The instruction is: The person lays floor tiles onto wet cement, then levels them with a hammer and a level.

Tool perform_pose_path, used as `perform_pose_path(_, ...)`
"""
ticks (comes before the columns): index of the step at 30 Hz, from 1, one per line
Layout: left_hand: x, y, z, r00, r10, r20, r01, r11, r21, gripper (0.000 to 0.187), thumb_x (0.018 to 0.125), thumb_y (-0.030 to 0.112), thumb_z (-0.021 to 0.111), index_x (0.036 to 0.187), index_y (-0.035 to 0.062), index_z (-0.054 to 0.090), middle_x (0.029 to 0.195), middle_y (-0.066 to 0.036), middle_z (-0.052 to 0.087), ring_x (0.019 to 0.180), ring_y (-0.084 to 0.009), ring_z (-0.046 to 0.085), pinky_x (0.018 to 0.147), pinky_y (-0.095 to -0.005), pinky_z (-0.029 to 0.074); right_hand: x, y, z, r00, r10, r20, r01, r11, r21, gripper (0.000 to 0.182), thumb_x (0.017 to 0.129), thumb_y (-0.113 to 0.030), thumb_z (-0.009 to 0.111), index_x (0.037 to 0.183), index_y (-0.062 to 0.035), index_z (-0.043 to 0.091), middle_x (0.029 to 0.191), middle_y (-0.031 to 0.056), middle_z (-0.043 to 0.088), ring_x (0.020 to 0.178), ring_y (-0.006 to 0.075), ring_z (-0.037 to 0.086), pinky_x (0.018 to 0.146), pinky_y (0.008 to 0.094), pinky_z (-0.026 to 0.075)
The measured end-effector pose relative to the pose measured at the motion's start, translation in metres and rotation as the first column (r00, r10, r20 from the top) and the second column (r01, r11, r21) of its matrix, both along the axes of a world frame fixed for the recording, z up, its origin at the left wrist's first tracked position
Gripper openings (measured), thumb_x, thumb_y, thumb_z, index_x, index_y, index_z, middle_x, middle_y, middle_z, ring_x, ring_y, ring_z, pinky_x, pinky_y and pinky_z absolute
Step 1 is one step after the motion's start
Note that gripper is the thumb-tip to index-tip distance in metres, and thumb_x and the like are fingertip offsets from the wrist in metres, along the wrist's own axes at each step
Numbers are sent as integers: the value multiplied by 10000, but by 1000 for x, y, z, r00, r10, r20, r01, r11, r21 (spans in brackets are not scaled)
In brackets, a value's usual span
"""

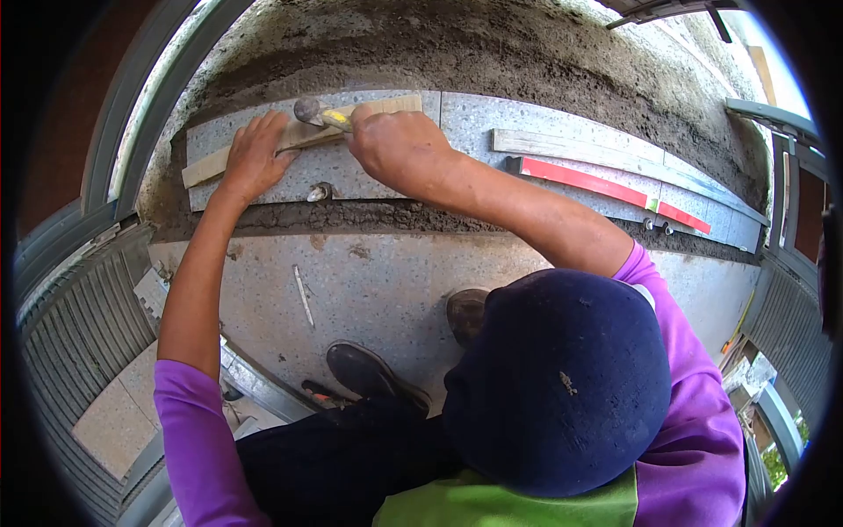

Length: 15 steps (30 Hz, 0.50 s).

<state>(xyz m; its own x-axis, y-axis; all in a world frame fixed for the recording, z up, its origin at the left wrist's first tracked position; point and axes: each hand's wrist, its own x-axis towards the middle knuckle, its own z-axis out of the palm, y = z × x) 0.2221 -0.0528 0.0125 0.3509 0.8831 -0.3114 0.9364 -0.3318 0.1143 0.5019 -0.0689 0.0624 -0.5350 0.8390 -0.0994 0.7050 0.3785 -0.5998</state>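
My right hand (395,147) is closed round the handle of a hammer (335,117) with a rounded grey head and a yellow section below it. The hammer head is just above a pale wooden strip (207,167), which lies lengthwise on a speckled grey tile (263,189). Toward the strip's left part, my left hand (253,158) grips it, fingers over the far side and thumb nearer me. A small round metal-looking piece (320,191) sits at the tile's near edge, between my hands. More speckled tile (465,114) continues to the right.
On the right-hand tiles lie a long grey straightedge (580,151) and a red spirit level (584,180). Rough mortar (562,66) borders the far side. A dirt-filled gap (395,215) separates the tiles from the slab (386,281) where my shoes (369,373) stand. A thin white stick (303,294) lies there.
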Motion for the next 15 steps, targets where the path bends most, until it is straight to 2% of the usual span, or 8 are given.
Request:
perform_pose_path(2,1,4,2,1000,0,-3,0,1000,6,651,812,197,754,1390,58,488,1438,-148,511,1339,-326,456,1098,-451,355,-1,4,-3,999,-4,-37,5,1000,27,187,904,-123,519,934,31,622,778,239,703,721,413,707,638,497,562)
perform_pose_path(5,0,3,-3,1000,-19,10,19,1000,23,656,810,213,760,1388,62,489,1430,-151,516,1335,-337,458,1098,-458,352,-1,6,1,1000,-18,-3,18,998,-57,202,929,-151,501,942,10,621,798,239,706,737,424,704,661,509,561)
perform_pose_path(7,-8,1,-6,997,-65,36,62,996,69,667,807,229,768,1390,63,488,1426,-153,518,1332,-345,459,1100,-462,349,-4,5,1,1000,-19,10,19,999,-29,215,942,-170,492,942,4,618,801,240,705,736,426,702,668,515,560)
perform_pose_path(10,-14,-5,8,998,-37,60,31,995,96,670,806,246,774,1383,52,493,1414,-162,528,1326,-357,464,1100,-469,347,-7,5,7,999,-11,36,12,999,-41,236,953,-195,488,938,5,612,801,242,704,733,426,701,669,518,559)
perform_pose_path(11,-18,-4,13,998,-5,68,2,998,57,647,809,245,773,1364,52,503,1393,-169,539,1320,-358,469,1094,-469,348,-7,4,10,998,-8,59,11,998,-54,244,955,-203,488,936,7,610,801,243,704,732,425,701,668,518,559)
perform_pose_path(15,-40,-3,4,996,-19,85,8,991,134,574,812,194,760,1313,59,515,1354,-153,551,1291,-348,483,1068,-479,358,-9,4,14,995,-6,96,8,1000,-21,252,960,-215,493,928,10,602,799,244,701,735,429,698,666,516,558)
